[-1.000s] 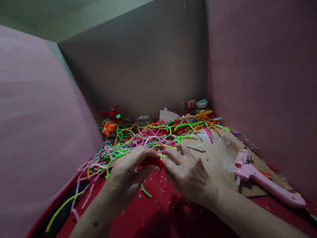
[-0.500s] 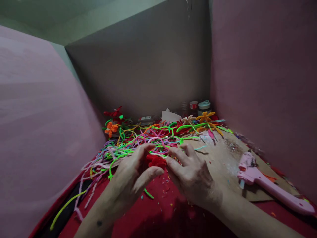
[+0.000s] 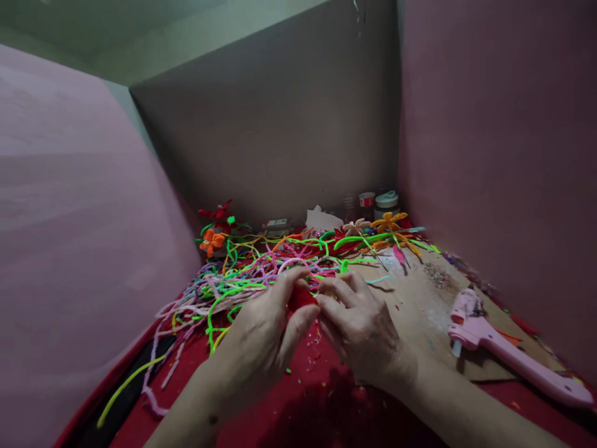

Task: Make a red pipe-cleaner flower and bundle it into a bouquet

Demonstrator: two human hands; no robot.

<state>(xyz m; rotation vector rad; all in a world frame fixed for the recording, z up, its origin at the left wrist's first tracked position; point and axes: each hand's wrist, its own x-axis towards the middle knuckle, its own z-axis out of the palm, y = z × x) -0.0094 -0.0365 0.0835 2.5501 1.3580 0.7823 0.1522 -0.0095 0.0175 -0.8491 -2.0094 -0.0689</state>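
Observation:
A fuzzy red pipe-cleaner flower [image 3: 302, 299] sits between my two hands, with much of it hidden by fingers. My left hand [image 3: 275, 317] is curled round its left side, thumb below and fingers above. From the right, my right hand [image 3: 361, 323] pinches its edge with bent fingers. Just behind the right fingers a bright green pipe cleaner [image 3: 344, 266] sticks up. Close beyond the hands lies a tangled heap of pipe cleaners [image 3: 252, 274] in pink, green, purple and yellow.
A pink glue gun [image 3: 485, 336] lies on the cardboard [image 3: 420, 336] at right. Finished flowers stand behind: an orange one [image 3: 212, 241] at left, a yellow-orange one [image 3: 388, 220] at right. A lidded cup [image 3: 386, 200] is at the back. Scraps dot the red cloth [image 3: 280, 410].
My left hand has moved right and closed further round the red flower, covering more of it. My right hand stays nearly in place, still pinching.

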